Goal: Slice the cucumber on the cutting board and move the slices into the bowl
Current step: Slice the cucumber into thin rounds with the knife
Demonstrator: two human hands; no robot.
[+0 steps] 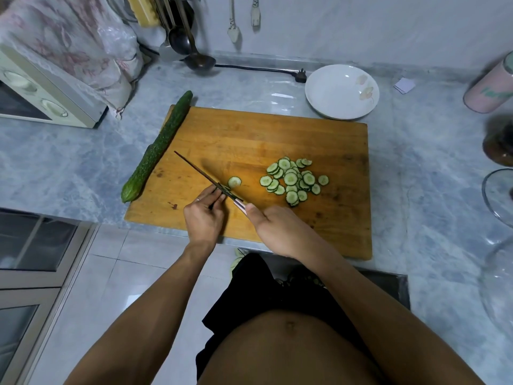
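Note:
A wooden cutting board lies on the marble counter. A whole cucumber rests along the board's left edge. Several cut cucumber slices are piled right of the board's centre, and a single slice lies beside the knife. My right hand grips the knife's handle, with the blade seen edge-on and pointing far left. My left hand has curled fingers pinching a small dark cucumber end at the blade. The white bowl stands beyond the board's far right corner, with nothing in it.
A small oven under a plastic cover sits far left. Ladles hang at the back, with a black cable and plug nearby. A pink canister, a dark jar and a glass lid line the right side.

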